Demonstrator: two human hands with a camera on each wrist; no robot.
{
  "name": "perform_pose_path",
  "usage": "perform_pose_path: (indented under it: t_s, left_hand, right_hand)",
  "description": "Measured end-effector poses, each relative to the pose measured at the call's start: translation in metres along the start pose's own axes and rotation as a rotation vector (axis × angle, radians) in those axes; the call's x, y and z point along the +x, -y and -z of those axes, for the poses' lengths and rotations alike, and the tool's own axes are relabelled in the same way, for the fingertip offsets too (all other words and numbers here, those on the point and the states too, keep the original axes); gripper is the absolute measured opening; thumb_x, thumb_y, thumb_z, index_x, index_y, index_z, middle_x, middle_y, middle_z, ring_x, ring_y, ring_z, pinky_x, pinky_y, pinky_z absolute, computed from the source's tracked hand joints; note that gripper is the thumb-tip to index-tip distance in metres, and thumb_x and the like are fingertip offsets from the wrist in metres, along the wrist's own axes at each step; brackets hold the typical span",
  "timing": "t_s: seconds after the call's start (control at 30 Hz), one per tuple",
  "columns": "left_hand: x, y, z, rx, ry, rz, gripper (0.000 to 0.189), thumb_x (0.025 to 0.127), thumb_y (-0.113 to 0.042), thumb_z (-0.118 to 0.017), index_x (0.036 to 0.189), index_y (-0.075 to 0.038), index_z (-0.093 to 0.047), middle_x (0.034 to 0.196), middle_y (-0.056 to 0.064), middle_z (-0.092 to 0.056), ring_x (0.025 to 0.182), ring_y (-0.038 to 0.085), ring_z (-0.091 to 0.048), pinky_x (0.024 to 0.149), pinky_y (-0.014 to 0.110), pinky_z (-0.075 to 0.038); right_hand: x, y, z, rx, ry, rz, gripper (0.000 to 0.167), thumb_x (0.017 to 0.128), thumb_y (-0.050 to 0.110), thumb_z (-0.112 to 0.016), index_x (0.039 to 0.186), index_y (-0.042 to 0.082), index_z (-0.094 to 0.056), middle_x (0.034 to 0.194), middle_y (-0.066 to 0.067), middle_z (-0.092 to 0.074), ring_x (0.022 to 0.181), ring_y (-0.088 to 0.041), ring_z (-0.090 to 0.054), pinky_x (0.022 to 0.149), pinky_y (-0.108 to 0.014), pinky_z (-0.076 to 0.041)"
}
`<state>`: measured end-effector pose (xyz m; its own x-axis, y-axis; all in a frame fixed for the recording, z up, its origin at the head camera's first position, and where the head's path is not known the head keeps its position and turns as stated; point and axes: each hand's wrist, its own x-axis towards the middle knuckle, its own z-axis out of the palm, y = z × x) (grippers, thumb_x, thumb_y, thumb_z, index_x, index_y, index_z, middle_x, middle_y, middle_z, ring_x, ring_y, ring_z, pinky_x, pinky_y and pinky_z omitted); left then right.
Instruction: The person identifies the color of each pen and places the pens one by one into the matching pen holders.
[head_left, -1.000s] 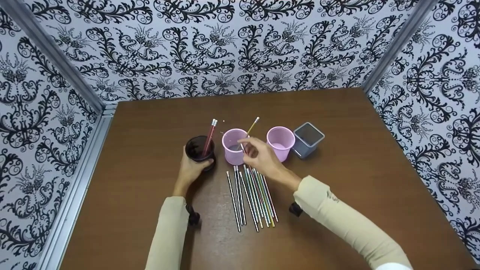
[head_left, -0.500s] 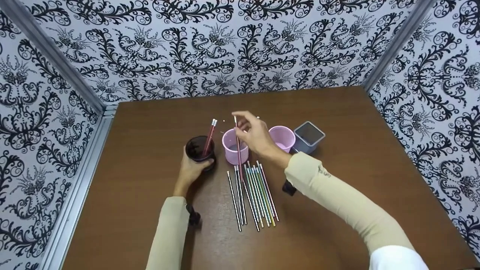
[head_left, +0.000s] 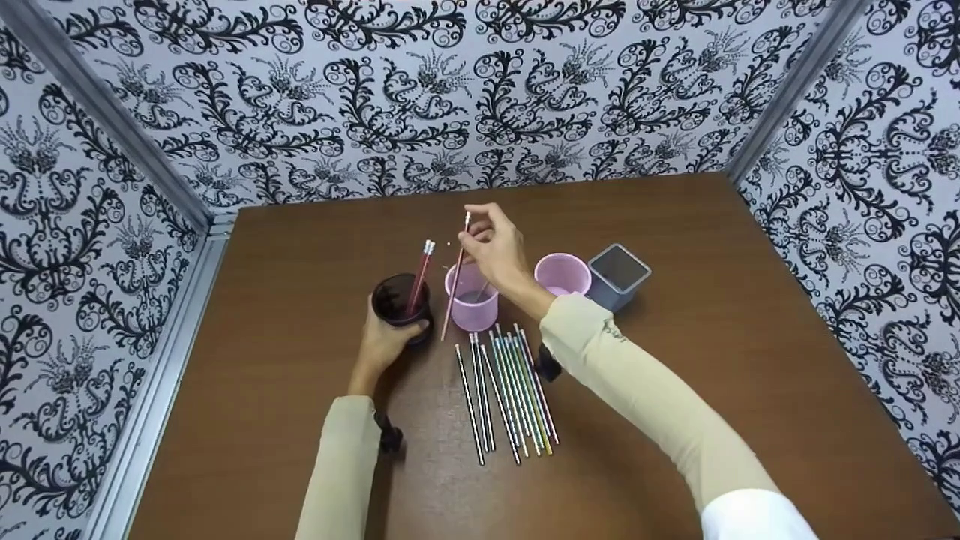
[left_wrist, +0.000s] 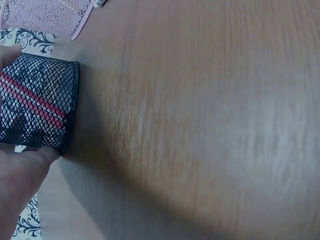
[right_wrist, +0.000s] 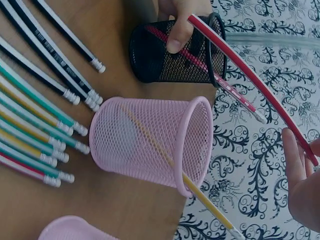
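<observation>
My left hand [head_left: 382, 343] grips a black mesh pencil cup [left_wrist: 62, 82], thumb on its near side. Red pencils [head_left: 420, 277] lean inside that cup, eraser ends up. My right hand [head_left: 495, 251] pinches another red pencil [right_wrist: 250, 73] near its white eraser end. This pencil slants down in the air, its lower end between the black cup and a pink mesh cup [right_wrist: 155, 112]. A yellow pencil [right_wrist: 207, 204] leans in the pink cup; in the head view my right hand partly hides it.
Several striped pencils [head_left: 469, 405] lie side by side on the brown table [head_left: 637, 420], erasers toward the cups. To the right stand a second pink mesh cup [head_left: 562, 271] and a grey square container [head_left: 613, 296]. Patterned walls [head_left: 450, 90] enclose the table's back and sides.
My right hand has lifted the red pencil up and away from the pink cup's mouth, then shifted left toward the black cup. The yellow pencil stays in the pink cup. My left hand keeps still.
</observation>
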<state>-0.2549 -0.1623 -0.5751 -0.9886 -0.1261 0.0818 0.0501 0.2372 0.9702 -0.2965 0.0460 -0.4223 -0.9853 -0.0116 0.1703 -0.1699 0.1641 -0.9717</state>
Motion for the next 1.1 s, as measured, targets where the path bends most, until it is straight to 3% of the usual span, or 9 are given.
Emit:
perform_pose_path:
  t_s: [0.17,0.4,0.63,0.77,0.9,1.1]
  left_hand:
    - [0.0,0.003,-0.001,-0.004,-0.008,-0.019,0.093,0.069,-0.004,-0.086,0.145,-0.001,-0.034,0.142,0.025,-0.052,0.135,0.039,-0.048,0.118,0.05,-0.034]
    - [-0.001,0.001,-0.002,-0.007,-0.024,-0.027,0.092,0.069,-0.005,-0.087,0.144,-0.001,-0.035,0.141,0.025,-0.053,0.134,0.038,-0.049,0.118,0.048,-0.035]
    - [-0.001,0.001,-0.003,-0.034,-0.026,-0.028,0.094,0.068,-0.002,-0.086,0.146,0.001,-0.033,0.142,0.025,-0.052,0.136,0.038,-0.048,0.119,0.048,-0.033]
    - [0.0,0.001,-0.003,-0.044,-0.02,-0.039,0.094,0.069,-0.002,-0.086,0.146,0.002,-0.032,0.142,0.026,-0.051,0.135,0.038,-0.048,0.119,0.048,-0.033]
    - [0.002,0.003,-0.003,-0.05,-0.017,-0.037,0.095,0.069,-0.003,-0.087,0.146,0.002,-0.031,0.143,0.026,-0.05,0.135,0.038,-0.047,0.119,0.049,-0.032]
    - [0.001,0.003,-0.005,-0.094,-0.005,-0.035,0.092,0.07,0.0,-0.085,0.145,0.002,-0.031,0.145,0.026,-0.049,0.137,0.038,-0.046,0.12,0.049,-0.032]
  right_hand:
    - [0.004,0.001,-0.008,0.079,-0.069,-0.018,0.043,0.088,-0.005,-0.069,0.128,0.002,-0.059,0.089,-0.005,-0.057,0.071,-0.008,-0.059,0.066,-0.035,-0.063]
    - [0.006,0.001,-0.02,0.131,-0.138,0.036,0.04,0.086,-0.006,-0.071,0.124,-0.002,-0.059,0.089,-0.01,-0.061,0.073,-0.009,-0.061,0.066,-0.031,-0.062]
    - [0.003,-0.007,-0.025,0.004,-0.141,0.071,0.035,0.084,-0.005,-0.073,0.118,-0.002,-0.065,0.093,-0.022,-0.07,0.072,-0.019,-0.068,0.066,-0.033,-0.062]
    - [0.002,-0.01,-0.027,-0.105,-0.141,0.095,0.032,0.085,0.0,-0.074,0.117,0.001,-0.068,0.093,-0.02,-0.073,0.079,-0.027,-0.073,0.065,-0.025,-0.06]
    - [0.001,-0.014,-0.029,-0.213,-0.155,0.145,0.029,0.085,0.004,-0.075,0.114,0.005,-0.07,0.094,-0.016,-0.076,0.083,-0.026,-0.075,0.072,-0.024,-0.06]
    - [-0.002,-0.021,-0.035,-0.219,-0.154,0.19,0.026,0.085,0.003,-0.075,0.111,0.002,-0.071,0.092,-0.016,-0.077,0.083,-0.027,-0.075,0.075,-0.026,-0.061]
